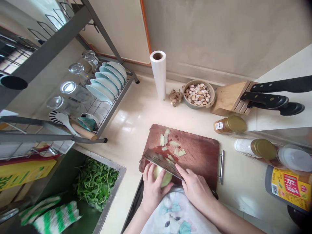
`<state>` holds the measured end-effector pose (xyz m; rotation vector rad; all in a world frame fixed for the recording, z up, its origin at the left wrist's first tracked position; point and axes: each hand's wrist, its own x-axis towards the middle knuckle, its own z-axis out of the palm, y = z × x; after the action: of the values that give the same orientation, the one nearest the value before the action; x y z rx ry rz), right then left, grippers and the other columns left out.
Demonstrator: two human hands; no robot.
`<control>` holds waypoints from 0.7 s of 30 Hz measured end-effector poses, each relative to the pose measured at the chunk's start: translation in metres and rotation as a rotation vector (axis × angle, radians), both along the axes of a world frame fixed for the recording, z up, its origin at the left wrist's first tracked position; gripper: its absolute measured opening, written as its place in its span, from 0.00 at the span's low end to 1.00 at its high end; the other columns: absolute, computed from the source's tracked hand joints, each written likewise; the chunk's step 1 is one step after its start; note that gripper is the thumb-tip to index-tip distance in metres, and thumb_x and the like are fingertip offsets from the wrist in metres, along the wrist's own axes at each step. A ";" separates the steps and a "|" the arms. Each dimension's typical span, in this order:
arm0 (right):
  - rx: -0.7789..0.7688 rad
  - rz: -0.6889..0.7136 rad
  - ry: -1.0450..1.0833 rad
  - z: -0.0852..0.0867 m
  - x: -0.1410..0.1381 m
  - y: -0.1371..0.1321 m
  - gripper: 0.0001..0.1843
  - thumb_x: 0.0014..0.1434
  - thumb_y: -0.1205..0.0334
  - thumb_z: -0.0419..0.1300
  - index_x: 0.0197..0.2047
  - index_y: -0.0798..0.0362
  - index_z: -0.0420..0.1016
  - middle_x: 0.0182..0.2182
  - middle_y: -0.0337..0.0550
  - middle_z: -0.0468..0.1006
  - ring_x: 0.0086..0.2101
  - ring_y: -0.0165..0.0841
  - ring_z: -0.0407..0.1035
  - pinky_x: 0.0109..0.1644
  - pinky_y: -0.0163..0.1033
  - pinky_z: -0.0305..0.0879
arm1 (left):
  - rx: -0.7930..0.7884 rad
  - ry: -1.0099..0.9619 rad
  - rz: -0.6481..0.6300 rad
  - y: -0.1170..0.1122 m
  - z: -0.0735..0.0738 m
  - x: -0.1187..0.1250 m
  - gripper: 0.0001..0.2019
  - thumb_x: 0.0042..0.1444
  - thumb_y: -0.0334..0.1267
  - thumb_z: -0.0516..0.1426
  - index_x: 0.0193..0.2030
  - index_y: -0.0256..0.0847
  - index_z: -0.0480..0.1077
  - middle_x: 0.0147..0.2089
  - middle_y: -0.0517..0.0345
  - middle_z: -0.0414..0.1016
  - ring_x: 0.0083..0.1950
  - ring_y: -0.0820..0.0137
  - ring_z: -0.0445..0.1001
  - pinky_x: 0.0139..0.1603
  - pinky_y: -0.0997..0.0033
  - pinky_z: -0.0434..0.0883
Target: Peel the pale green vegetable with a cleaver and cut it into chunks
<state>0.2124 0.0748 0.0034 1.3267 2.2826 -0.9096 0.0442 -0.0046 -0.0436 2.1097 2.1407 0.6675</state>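
Observation:
A wooden cutting board with a reddish-brown surface lies at the counter's front edge, with a metal handle on its right end. My left hand grips a pale peeled onion half on the board's near edge. My right hand holds a wide steel cleaver, its blade resting against the onion. Its handle is mostly hidden by my fingers. Pale cut onion pieces lie scattered on the board beyond the blade.
Beyond the board stand a white roll, ginger, a bowl of garlic cloves and a knife block. Jars and a bottle stand right. A dish rack and a sink with greens are left.

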 end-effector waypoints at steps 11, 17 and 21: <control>0.011 0.065 0.032 0.014 0.016 -0.006 0.37 0.51 0.74 0.49 0.64 0.43 0.55 0.37 0.43 0.75 0.32 0.35 0.73 0.33 0.35 0.63 | -0.055 -0.002 -0.027 -0.012 -0.011 -0.005 0.16 0.51 0.48 0.59 0.44 0.45 0.71 0.46 0.47 0.65 0.49 0.55 0.64 0.45 0.52 0.69; 0.039 0.034 -0.002 0.001 -0.005 0.013 0.30 0.57 0.71 0.48 0.62 0.45 0.60 0.36 0.46 0.76 0.32 0.34 0.73 0.33 0.34 0.62 | -0.006 -0.012 0.018 -0.003 -0.004 -0.001 0.18 0.47 0.47 0.62 0.44 0.44 0.69 0.53 0.46 0.59 0.57 0.51 0.59 0.52 0.46 0.66; 0.018 0.039 0.045 0.002 -0.001 0.018 0.30 0.56 0.69 0.49 0.62 0.44 0.59 0.37 0.44 0.76 0.33 0.34 0.73 0.35 0.35 0.62 | 0.003 -0.028 0.018 -0.001 -0.003 0.000 0.18 0.46 0.47 0.63 0.43 0.44 0.69 0.54 0.47 0.57 0.58 0.51 0.57 0.52 0.46 0.65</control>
<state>0.2118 0.0926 0.0057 1.2767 2.3476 -0.9170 0.0445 -0.0060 -0.0467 2.0725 2.1483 0.6979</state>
